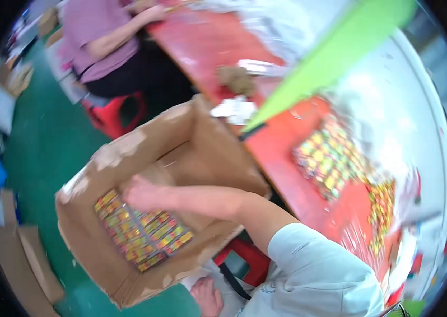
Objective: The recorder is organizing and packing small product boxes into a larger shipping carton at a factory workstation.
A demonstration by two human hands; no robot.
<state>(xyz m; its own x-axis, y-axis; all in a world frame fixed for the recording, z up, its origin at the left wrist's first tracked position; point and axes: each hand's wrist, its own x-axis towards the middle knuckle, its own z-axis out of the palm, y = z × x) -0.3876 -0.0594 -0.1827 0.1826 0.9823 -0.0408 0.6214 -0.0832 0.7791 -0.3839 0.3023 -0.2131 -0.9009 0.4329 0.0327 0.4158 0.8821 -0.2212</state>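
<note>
My right hand (141,193) reaches down into a large open cardboard box (215,145), its bare forearm crossing over the box's near side. Its fingers are blurred, beside the upper edge of a layer of small yellow, red and green packs (141,230) set in rows on the box floor. I cannot make out whether anything is in those fingers. Low in the view, my left hand (206,297) rests on light cloth just outside the box, fingers loosely laid and nothing visible in them.
A red-topped table (279,153) on the right bears a block of colourful packs (329,156), a loose pile (381,211) and clear plastic. A green strip (334,53) slants above. Beyond the box, a person in purple (102,37) sits on a red stool (115,116).
</note>
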